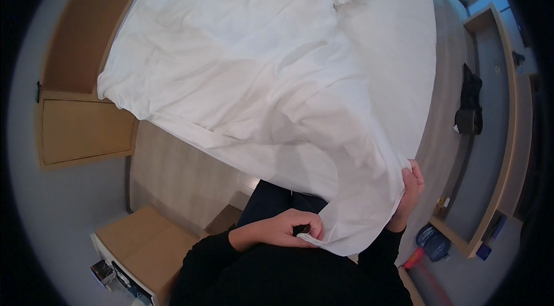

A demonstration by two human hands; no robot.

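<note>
A rumpled white duvet cover (248, 75) spreads over the bed, and its near right end hangs off toward me. Close to my body, my left hand (288, 227) is closed on the hem of that end, where thin white strings or threads show by the fingers. Farther right, my right hand (410, 188) grips the cover's side edge, its fingers curled around the fabric and its thumb partly hidden. Between both hands the cloth droops in a loose fold. Beneath it, the smooth white mattress surface (398, 75) shows on the right.
A wooden headboard (81, 35) and nightstand (86, 131) stand left. At lower left is a brown-topped cabinet (147, 242) with small items. Along the right wall runs a wooden-framed shelf (508, 133), with a black bag (470, 101) nearby and a large blue water bottle (433, 242) lower down.
</note>
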